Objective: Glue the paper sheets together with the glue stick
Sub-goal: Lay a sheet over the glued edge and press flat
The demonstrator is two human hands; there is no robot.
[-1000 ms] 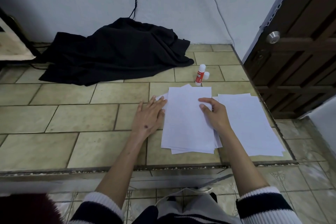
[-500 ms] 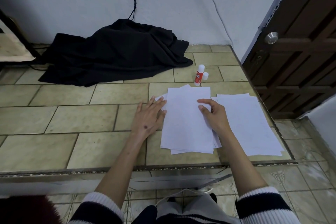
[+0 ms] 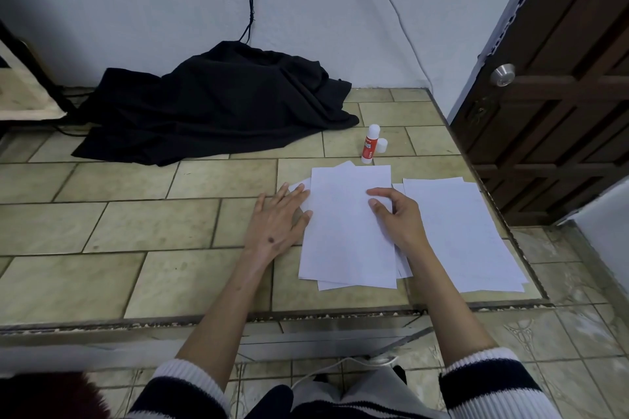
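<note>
A pile of white paper sheets (image 3: 343, 235) lies on the tiled surface (image 3: 153, 224), its lower sheets sticking out askew. My left hand (image 3: 277, 219) rests flat against the pile's left edge, fingers spread. On the pile's right side my right hand (image 3: 396, 214) presses down, with bent fingers on the top sheet. A second stack of white sheets (image 3: 456, 235) lies just to the right. The red and white glue stick (image 3: 369, 144) stands upright behind the pile, with its white cap (image 3: 382, 145) beside it.
A crumpled black cloth (image 3: 218, 102) lies at the back against the white wall. A dark wooden door (image 3: 558, 85) with a metal knob (image 3: 502, 74) stands at the right. The tiled surface ends at a front edge (image 3: 272, 316) near my body.
Both hands stay on the pile with hardly any shift. The view has moved slightly.
</note>
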